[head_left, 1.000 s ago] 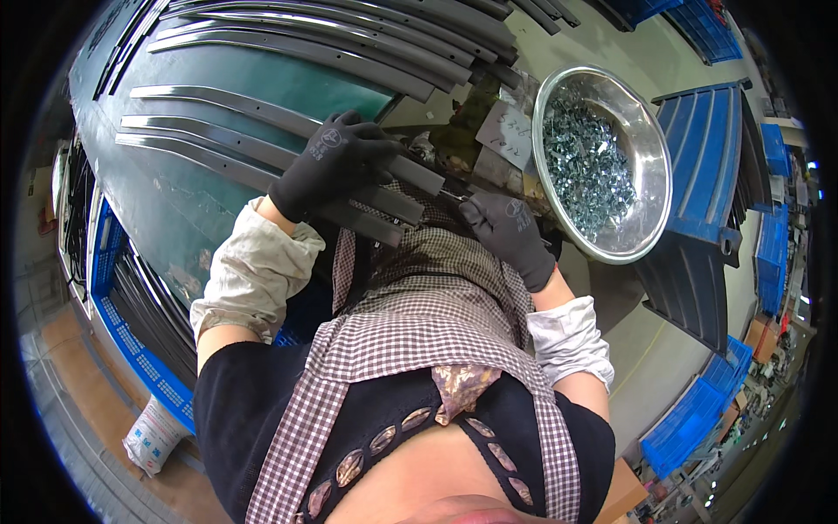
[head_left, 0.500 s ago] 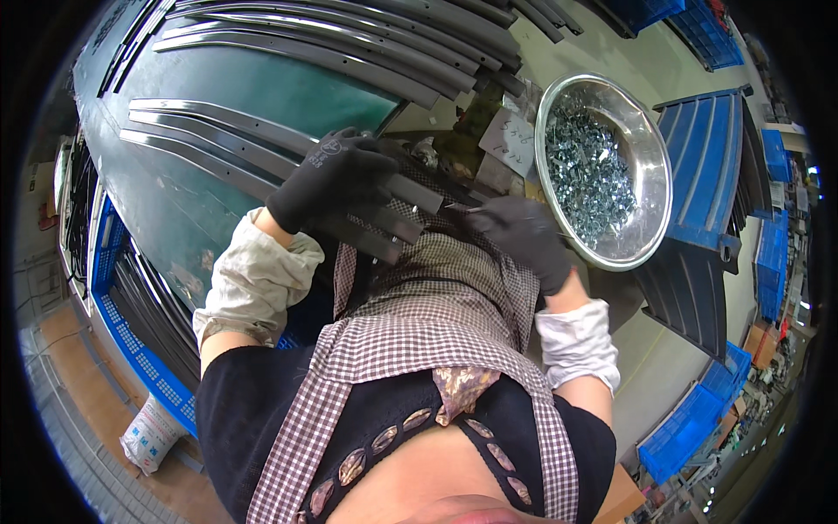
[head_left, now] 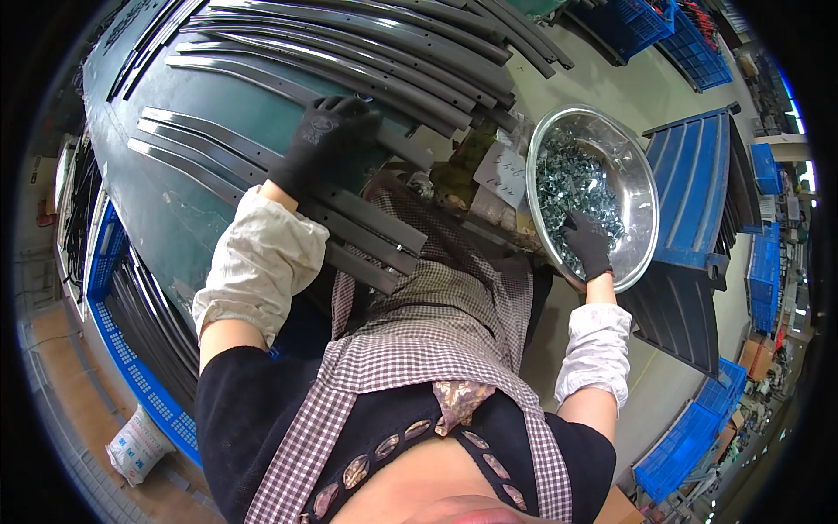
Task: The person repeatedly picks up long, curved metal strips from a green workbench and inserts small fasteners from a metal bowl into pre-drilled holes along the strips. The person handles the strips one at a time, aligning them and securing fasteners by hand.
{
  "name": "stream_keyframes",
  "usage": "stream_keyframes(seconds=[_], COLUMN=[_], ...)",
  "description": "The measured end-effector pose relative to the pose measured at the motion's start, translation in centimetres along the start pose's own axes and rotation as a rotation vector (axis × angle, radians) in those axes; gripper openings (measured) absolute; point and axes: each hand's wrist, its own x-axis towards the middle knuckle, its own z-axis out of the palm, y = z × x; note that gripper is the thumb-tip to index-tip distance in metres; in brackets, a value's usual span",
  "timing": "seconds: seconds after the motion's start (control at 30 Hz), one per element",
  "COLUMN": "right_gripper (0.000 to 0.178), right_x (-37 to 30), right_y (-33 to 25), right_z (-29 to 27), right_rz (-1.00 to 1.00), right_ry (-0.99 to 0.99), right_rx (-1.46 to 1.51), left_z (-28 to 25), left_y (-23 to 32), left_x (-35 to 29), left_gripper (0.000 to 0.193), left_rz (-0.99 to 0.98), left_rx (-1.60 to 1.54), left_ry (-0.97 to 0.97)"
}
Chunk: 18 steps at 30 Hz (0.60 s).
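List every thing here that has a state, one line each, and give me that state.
Left hand: gloved, fingers curled over a dark strip; grip unclear
Right hand: gloved, dipped into the basin; hold hidden
Basin: open, partly filled
Metal bits: loose, heaped together
Strips below the left hand: lying side by side
Blue crate at left: open, holding long dark pieces
Pale sleeves: bunched up
Card: written on

At lower left, a white printed sack (head_left: 138, 448) is seen near a perforated blue crate (head_left: 129, 351). Dark handwriting is borne by a pale sheet of paper (head_left: 500, 173). To the right, a large ribbed blue bin (head_left: 690, 192) is set; farther out, blue boxes (head_left: 672, 458) and a brown carton (head_left: 756, 358) are spread along the floor (head_left: 650, 384).
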Motion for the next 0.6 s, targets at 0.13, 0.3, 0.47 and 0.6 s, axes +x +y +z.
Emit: stream_keyframes(seconds=[0.13,0.3,0.47,0.6], right_gripper=[0.031,0.025,0.038,0.034], right_x=[-0.2,-0.7,-1.7,-2.3], right_y=[1.4,2.1,0.6,0.9], right_z=[0.4,-1.1,-3.2,-4.5], right_rz=[-0.023,-0.031,0.058,0.139], right_ry=[0.125,0.187,0.192,0.134], right_rx=[0.047,0.142,0.269,0.325], left_z=[0.2,0.9,0.6,0.5], left_y=[1.4,2.2,2.7,2.6], left_x=[-0.9,-1.5,-2.0,-1.9], left_gripper=[0.025,0.035,0.026,0.028], left_rz=[0.076,0.057,0.032,0.048], left_rx=[-0.043,-0.127,-0.179,-0.211], left_ry=[-0.085,-0.148,-0.082,-0.099])
